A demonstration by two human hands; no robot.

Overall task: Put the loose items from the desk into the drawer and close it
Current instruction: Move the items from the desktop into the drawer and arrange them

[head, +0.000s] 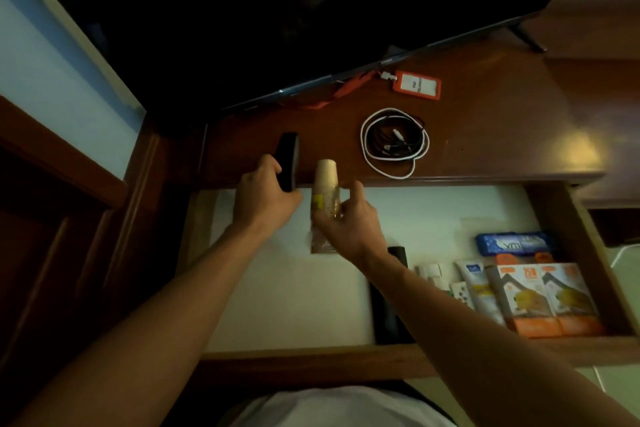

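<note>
The drawer [581, 246] stands pulled out below the brown desk top [485, 135]. My left hand [263, 198] grips a black remote control [288, 159] at the desk's front edge. My right hand [353, 222] holds a sleeve of stacked paper cups in clear wrap [325, 191], hanging over the drawer's back part. On the desk lie a coil of black and white cables [394, 142] and an orange badge holder with its lanyard [417, 84].
A black TV [311, 10] stands over the back of the desk. In the drawer's right part lie a black tube [388, 315], a blue packet [512, 243], orange-and-white boxes [547, 298] and small tubes [474, 284]. Wooden panelling rises at the left.
</note>
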